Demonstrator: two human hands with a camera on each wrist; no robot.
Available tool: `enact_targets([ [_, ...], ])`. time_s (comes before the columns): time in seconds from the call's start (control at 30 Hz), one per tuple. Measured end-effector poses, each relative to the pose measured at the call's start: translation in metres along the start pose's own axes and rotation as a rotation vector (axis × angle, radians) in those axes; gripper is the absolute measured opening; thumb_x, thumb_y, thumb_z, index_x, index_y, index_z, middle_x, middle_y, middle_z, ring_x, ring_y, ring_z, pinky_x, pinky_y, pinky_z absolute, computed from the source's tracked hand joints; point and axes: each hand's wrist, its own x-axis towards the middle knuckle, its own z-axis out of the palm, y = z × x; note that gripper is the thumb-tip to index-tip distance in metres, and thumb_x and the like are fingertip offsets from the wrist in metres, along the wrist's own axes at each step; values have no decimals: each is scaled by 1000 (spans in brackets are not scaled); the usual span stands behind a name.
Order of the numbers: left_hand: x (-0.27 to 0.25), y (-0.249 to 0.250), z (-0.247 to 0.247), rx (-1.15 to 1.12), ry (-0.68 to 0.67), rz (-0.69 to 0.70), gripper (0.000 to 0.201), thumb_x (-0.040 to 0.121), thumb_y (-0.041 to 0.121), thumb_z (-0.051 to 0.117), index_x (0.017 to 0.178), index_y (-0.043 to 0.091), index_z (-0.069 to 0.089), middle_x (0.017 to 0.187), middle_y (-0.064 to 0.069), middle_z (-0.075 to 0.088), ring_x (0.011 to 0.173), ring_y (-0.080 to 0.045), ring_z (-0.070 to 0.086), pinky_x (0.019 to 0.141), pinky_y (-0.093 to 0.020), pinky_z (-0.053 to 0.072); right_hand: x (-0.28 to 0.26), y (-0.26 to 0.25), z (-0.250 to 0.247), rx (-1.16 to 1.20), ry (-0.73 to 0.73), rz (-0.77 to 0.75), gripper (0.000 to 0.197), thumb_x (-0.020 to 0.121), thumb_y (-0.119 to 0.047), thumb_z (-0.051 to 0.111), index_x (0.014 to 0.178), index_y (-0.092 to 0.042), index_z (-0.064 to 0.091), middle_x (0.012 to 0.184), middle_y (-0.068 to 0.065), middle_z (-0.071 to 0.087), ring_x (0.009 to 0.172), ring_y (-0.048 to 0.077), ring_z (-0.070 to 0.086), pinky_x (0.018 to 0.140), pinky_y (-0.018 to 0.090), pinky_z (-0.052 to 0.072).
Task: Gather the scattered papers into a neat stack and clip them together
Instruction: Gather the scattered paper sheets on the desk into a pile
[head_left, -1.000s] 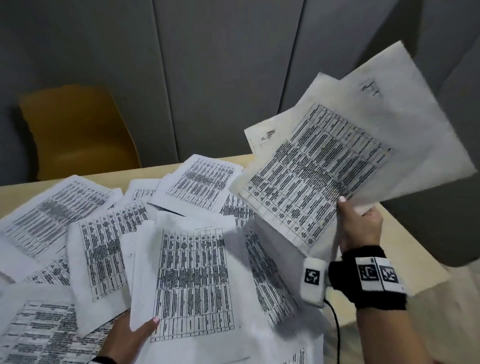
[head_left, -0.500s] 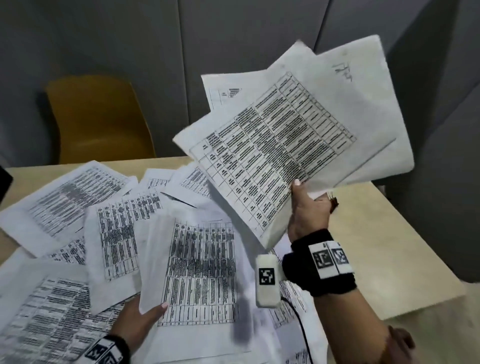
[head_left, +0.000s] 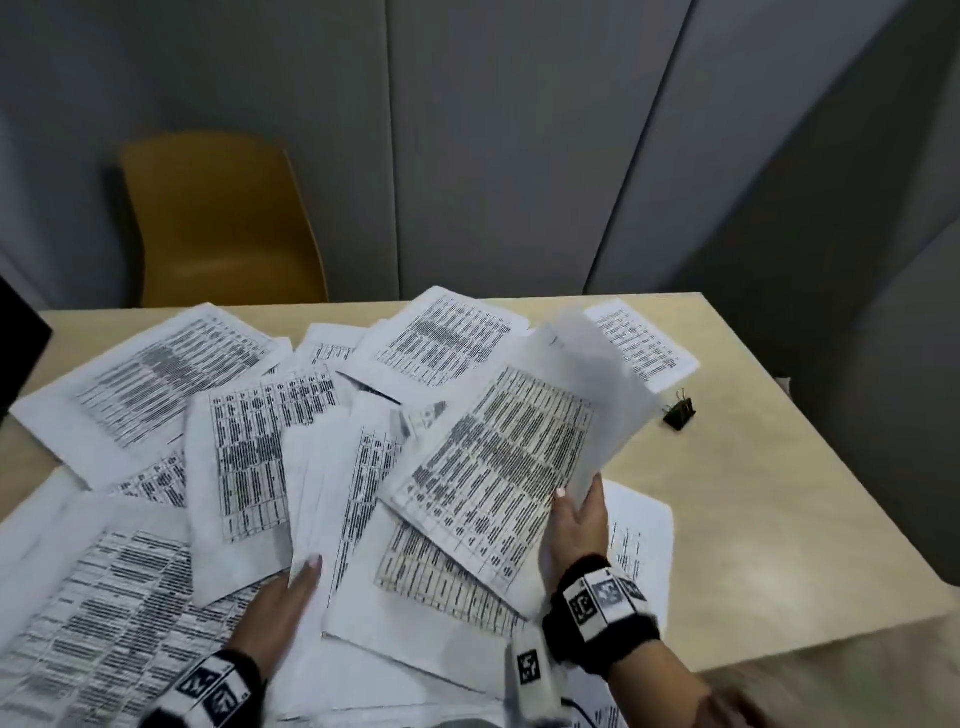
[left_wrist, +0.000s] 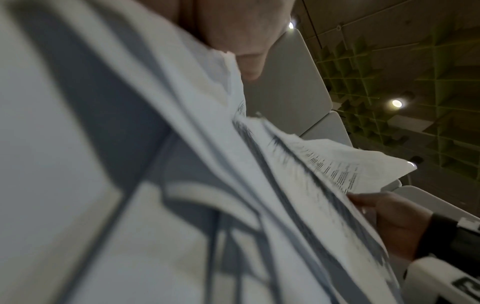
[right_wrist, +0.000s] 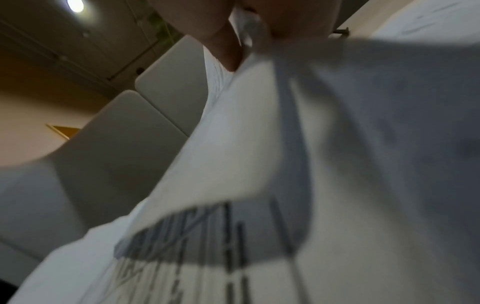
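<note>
Many printed sheets (head_left: 156, 374) lie scattered and overlapping across the beige table (head_left: 727, 519). My right hand (head_left: 579, 525) grips a bunch of gathered sheets (head_left: 509, 447) by its lower right edge, thumb on top, held low over the pile. My left hand (head_left: 283, 608) pinches the bottom edge of a few sheets (head_left: 332, 478) near the front, thumb on top and their far end raised. In the left wrist view these sheets (left_wrist: 182, 164) fill the frame, with the right hand (left_wrist: 389, 220) beyond. A black binder clip (head_left: 679, 410) lies on bare table to the right.
A yellow chair (head_left: 218, 218) stands behind the table against grey wall panels (head_left: 519, 130). A dark object (head_left: 21, 348) juts in at the left edge. The table's right edge drops off near the clip; one sheet (head_left: 641, 343) lies at the far right corner.
My right hand has lowered its bunch of sheets from up in the air down and left onto the pile. The left hand still holds the front sheets. The binder clip has come into view.
</note>
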Motion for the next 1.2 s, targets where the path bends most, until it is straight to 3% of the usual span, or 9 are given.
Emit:
enact_targets([
  [0.1, 1, -7, -2, 81, -60, -6, 34, 65, 23, 83, 91, 9, 67, 82, 4, 76, 89, -22, 68, 84, -36, 49, -3, 10, -3, -130, -58, 5, 50, 94, -10, 38, 143, -18, 30, 135, 10, 50, 117, 29, 50, 102, 37, 39],
  [0.2, 5, -13, -7, 154, -86, -13, 61, 42, 35, 84, 95, 8, 68, 87, -2, 76, 87, -23, 70, 86, -42, 53, 1, 11, -7, -213, -78, -22, 46, 97, -15, 35, 142, -20, 34, 133, 7, 51, 121, 28, 48, 102, 37, 37],
  [0.37, 6, -13, -8, 120, -50, -46, 16, 70, 22, 72, 84, 19, 66, 83, 9, 74, 93, -25, 67, 91, -42, 49, 20, 10, -21, -211, 48, 53, 32, 95, -16, 40, 124, -5, 51, 118, 16, 60, 111, 33, 55, 95, 39, 42],
  [0.47, 2, -7, -6, 106, -45, -58, 6, 82, 11, 67, 85, 17, 65, 91, -2, 73, 97, -29, 65, 93, -41, 46, 19, 7, -30, -218, -78, 102, 27, 94, -10, 42, 116, -3, 56, 98, 14, 62, 91, 25, 55, 81, 30, 41],
  [0.53, 2, -5, -3, 64, -26, -72, 12, 90, 4, 55, 92, 12, 63, 100, -13, 69, 98, -28, 61, 92, -36, 42, 12, 6, -32, -310, -215, 110, 25, 95, -11, 42, 113, -2, 56, 86, 9, 61, 80, 22, 54, 74, 27, 40],
  [0.7, 4, 3, -1, -7, -18, -96, 51, 97, 34, 41, 134, -1, 44, 137, -12, 48, 132, -25, 39, 111, -37, 24, -9, 0, -25, -607, -401, 56, 28, 97, -19, 40, 116, -4, 54, 95, 9, 63, 81, 21, 56, 68, 24, 40],
  [0.9, -6, 6, -3, 99, -113, -96, 18, 80, 12, 70, 94, 20, 60, 92, 4, 67, 96, -22, 62, 93, -36, 42, -20, -10, -9, -824, -541, -133, 21, 96, -19, 42, 104, -8, 58, 89, 6, 59, 78, 17, 51, 63, 21, 33],
  [1.03, -6, 3, -5, 143, -103, -96, 22, 82, 11, 67, 96, 25, 58, 95, 1, 66, 92, -20, 60, 94, -38, 42, -13, -3, -15, -605, -379, -77, 16, 89, -24, 54, 104, -19, 55, 97, 2, 61, 84, 19, 58, 68, 23, 44],
  [1.2, -6, 1, -8, 125, -77, -112, 28, 84, 12, 65, 109, 21, 56, 98, -2, 65, 101, -27, 60, 98, -43, 41, 30, -5, -67, -727, 189, 209, 48, 80, -29, 61, 125, -20, 48, 130, 22, 45, 120, 38, 43, 99, 44, 37],
])
